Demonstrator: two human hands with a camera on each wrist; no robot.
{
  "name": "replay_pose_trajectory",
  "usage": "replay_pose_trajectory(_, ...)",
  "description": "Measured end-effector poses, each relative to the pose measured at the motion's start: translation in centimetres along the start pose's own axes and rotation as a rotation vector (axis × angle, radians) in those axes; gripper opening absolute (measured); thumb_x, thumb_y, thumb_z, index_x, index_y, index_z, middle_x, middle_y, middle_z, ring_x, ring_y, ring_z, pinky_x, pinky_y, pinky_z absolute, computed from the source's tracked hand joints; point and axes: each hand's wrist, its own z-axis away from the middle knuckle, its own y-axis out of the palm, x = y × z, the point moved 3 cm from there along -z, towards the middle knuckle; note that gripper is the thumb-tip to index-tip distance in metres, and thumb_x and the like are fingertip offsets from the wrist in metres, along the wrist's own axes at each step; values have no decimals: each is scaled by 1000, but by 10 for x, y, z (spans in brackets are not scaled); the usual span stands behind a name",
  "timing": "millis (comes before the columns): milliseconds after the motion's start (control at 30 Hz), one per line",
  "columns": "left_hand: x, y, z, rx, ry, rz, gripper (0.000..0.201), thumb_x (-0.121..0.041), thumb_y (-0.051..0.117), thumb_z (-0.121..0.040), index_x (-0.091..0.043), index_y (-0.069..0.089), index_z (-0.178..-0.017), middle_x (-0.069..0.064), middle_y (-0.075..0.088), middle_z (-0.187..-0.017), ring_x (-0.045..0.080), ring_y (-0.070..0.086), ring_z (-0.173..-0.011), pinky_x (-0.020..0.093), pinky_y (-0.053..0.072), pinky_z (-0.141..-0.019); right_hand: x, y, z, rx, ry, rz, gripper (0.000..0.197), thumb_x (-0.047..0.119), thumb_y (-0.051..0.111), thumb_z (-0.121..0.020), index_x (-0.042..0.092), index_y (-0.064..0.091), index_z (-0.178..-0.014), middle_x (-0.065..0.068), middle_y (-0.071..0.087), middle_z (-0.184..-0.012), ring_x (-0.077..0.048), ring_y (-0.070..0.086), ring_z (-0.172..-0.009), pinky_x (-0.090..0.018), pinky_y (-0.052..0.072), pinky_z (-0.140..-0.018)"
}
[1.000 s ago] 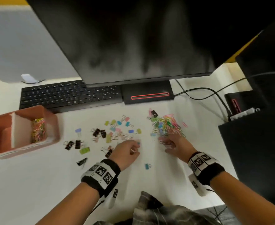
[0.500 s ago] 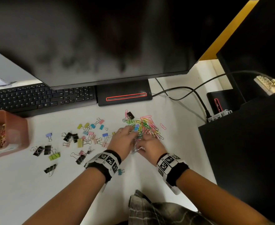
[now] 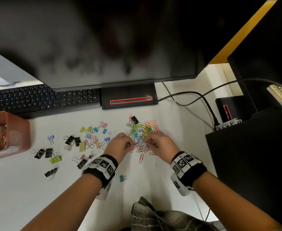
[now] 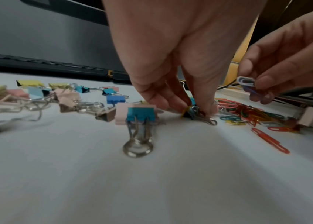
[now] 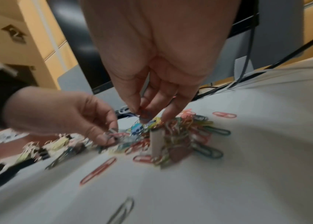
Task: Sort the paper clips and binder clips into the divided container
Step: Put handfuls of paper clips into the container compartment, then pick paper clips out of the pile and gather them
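A heap of coloured paper clips (image 3: 146,130) lies on the white desk, with coloured and black binder clips (image 3: 80,142) scattered to its left. The reddish divided container (image 3: 18,135) stands at the far left with paper clips in one compartment. Both hands meet at the heap's near edge. My left hand (image 4: 194,106) pinches a small binder clip (image 4: 199,116) that rests on the desk. My right hand (image 5: 144,116) holds a few paper clips (image 4: 245,82) pinched just above the heap. A teal binder clip (image 4: 141,115) stands in front of the left hand.
A black keyboard (image 3: 43,100) and the monitor base (image 3: 130,97) lie behind the clips, with the monitor overhanging them. Cables (image 3: 195,95) run to a black box (image 3: 253,147) on the right. Loose paper clips (image 3: 141,158) lie near the wrists.
My left hand has moved right from the binder clips to the heap and met my right hand. My right hand has lifted a few paper clips. The head view has swung right.
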Motion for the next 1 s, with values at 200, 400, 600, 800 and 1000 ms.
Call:
replay_pose_trajectory(200,7,-6,2,28,-44,90,15,-17,77,-71,-15,63,-73,-7,48,-82,-4,45,-70,-1,33,-62,1,-27,-25,-69,131,-43,33,-6,53,-85,11,65,-111,-11,64,-111,-21,63,-96,-31,51,-92)
replay_pose_trajectory(400,3,-16,1,-23,-56,55,15,-22,68,-80,-18,57,-72,-3,50,-78,7,54,-64,5,37,-56,1,-31,-45,-39,78,209,34,0,56,-85,14,63,-114,-9,53,-119,-22,56,-106,-31,46,-100)
replay_pose_trajectory(600,-6,-20,-13,-102,-12,-24,10,-14,66,-81,-10,60,-76,0,49,-97,9,47,-75,15,48,-62,3,-30,-52,107,127,397,64,31,75,-73,26,49,-131,-3,40,-135,-25,38,-122,-38,38,-105)
replay_pose_trajectory(800,-11,-4,-35,-14,28,-201,7,-13,61,-80,-6,63,-83,2,56,-99,16,51,-81,18,40,-67,5,-17,-53,121,89,364,42,11,70,-77,17,61,-118,-8,51,-119,-26,52,-108,-36,46,-96)
replay_pose_trajectory(1000,-12,-9,-34,-7,2,-184,6,-6,54,-82,-6,60,-79,0,48,-76,20,49,-68,24,37,-53,7,-20,-48,47,104,195,20,13,67,-81,12,66,-102,-8,66,-108,-23,60,-100,-33,48,-90)
